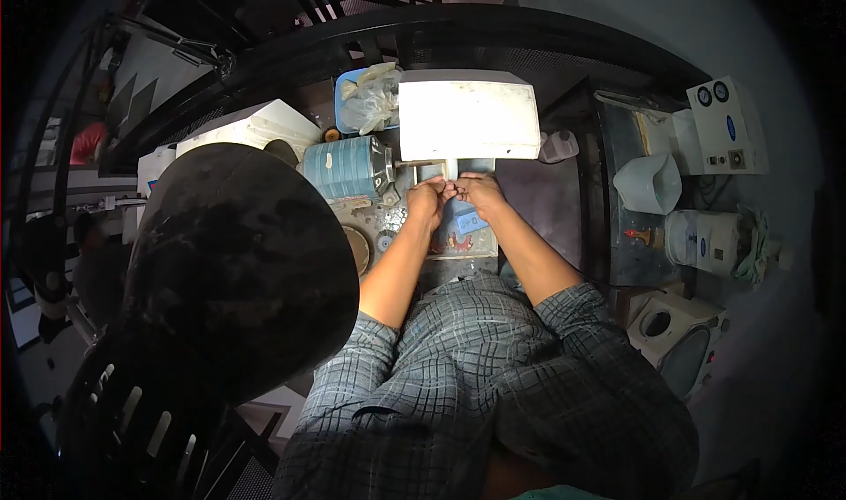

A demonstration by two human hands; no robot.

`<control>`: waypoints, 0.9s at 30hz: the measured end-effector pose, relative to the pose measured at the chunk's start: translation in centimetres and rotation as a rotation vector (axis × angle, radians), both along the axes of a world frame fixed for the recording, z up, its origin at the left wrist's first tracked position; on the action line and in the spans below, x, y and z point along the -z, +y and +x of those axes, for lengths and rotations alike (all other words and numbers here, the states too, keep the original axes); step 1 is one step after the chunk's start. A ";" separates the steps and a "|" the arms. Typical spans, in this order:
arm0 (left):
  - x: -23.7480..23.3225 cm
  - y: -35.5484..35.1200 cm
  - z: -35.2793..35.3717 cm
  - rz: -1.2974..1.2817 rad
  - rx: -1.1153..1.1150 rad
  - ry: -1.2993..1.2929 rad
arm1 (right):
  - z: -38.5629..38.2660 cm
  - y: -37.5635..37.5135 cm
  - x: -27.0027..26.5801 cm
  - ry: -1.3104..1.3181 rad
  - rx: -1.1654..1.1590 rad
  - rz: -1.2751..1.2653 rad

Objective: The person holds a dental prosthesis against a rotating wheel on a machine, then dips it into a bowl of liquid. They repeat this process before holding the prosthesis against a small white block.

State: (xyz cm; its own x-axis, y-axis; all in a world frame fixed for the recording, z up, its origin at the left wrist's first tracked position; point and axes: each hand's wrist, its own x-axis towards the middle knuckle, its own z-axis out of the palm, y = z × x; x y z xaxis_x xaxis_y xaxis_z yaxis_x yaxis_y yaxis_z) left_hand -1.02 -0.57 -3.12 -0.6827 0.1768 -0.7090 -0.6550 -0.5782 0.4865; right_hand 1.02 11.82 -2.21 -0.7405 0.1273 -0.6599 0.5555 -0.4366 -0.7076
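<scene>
My left hand (426, 201) and my right hand (481, 194) meet in front of me with fingers bent and pinched together. Whatever is between the fingertips is too small and too covered to make out. Just beyond the fingertips stands a pale upright piece (452, 168), below a white box-like hood (469, 117). Left of my hands lies a blue-grey motor (346, 167), its metal end facing them. Under my forearms is a shallow tray (467, 255) holding a blue block (472, 222) and a reddish curved piece (459, 242). A dark round wheel (386, 239) lies beside my left wrist.
A large black lamp shade (238, 271) blocks much of the left side. Behind the motor sits a blue bin (343, 103) with plastic bags. To the right are a gauge unit (727, 125), a white container (648, 185) and a beige machine (674, 333).
</scene>
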 end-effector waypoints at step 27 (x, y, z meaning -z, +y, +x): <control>0.4 -1.2 -0.2 0.013 0.136 0.177 | 0.4 -0.7 0.5 0.044 -0.004 0.035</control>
State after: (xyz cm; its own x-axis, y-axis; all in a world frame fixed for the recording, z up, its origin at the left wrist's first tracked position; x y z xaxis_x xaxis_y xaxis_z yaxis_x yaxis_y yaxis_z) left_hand -1.19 -1.77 -3.55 -0.7654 0.2843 -0.5774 -0.6326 -0.4975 0.5936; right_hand 1.43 11.13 -2.70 -0.7695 0.1470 -0.6215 0.5249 -0.4087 -0.7466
